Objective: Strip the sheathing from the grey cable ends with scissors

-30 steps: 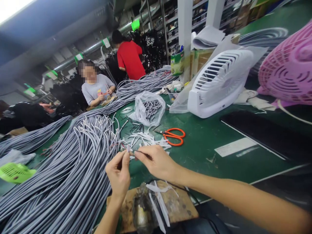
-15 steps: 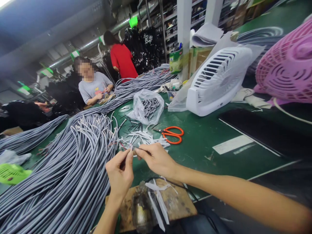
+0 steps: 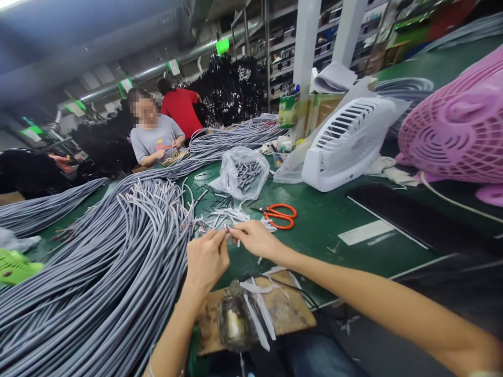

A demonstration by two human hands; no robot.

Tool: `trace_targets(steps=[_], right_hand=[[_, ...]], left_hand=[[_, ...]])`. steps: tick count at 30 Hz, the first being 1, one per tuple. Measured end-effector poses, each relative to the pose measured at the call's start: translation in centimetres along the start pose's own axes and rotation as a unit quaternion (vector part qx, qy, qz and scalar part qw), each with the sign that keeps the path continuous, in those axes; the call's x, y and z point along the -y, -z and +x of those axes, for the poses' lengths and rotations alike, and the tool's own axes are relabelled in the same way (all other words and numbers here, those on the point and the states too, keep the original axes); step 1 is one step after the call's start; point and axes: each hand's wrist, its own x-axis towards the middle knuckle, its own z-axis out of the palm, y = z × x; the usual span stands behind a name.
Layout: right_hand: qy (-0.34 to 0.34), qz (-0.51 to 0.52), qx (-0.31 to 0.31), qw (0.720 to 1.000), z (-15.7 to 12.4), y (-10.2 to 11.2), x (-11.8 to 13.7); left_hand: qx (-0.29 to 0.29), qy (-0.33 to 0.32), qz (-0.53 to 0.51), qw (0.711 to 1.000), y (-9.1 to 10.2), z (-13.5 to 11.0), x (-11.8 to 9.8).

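Note:
My left hand (image 3: 208,257) is pinched closed, its fingertips meeting those of my right hand (image 3: 257,240), which is also in a pinch. A tiny reddish tip shows between them; the rest of what they hold is hidden by the fingers. Just beyond the fingers lies a loose heap of white strips (image 3: 231,213). Orange-handled scissors (image 3: 280,215) rest on the green table right of the heap. To the left spreads a big bundle of grey cables (image 3: 129,251) with pale stripped ends. Behind the heap, an open plastic bag (image 3: 244,173) contains many short grey tube pieces.
Below my hands is a wooden board (image 3: 288,309) bearing a small metal motor-like device (image 3: 236,319) and white strips. A white fan (image 3: 349,141), a pink fan (image 3: 456,120) and a dark flat panel (image 3: 416,214) are at right. Two people are across the table; one wears grey (image 3: 157,137).
Both hands have shifted slightly right and up in view, still pinched together. My left hand has turned so its back faces me more. The camera view has tilted slightly.

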Motion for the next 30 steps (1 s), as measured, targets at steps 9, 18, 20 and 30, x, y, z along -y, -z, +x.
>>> trace_targets(steps=[9,18,20,30], right_hand=[[0.265,-0.087,0.074,0.957,1.6,3.8,3.4],[0.091,-0.214,0.229,0.945,0.8,3.2,1.7],[0.009,-0.131,0.321,0.938,1.1,3.6,1.3],[0.025,0.113,0.235,0.965,0.7,2.5,1.0]], left_hand=[[-0.018,0.121,-0.269,0.955,0.0,0.7,2.4],[0.136,0.006,-0.213,0.967,0.5,0.7,2.1],[0.152,-0.023,-0.254,0.955,0.3,0.6,2.0],[-0.063,0.184,-0.406,0.893,-0.2,0.6,2.1]])
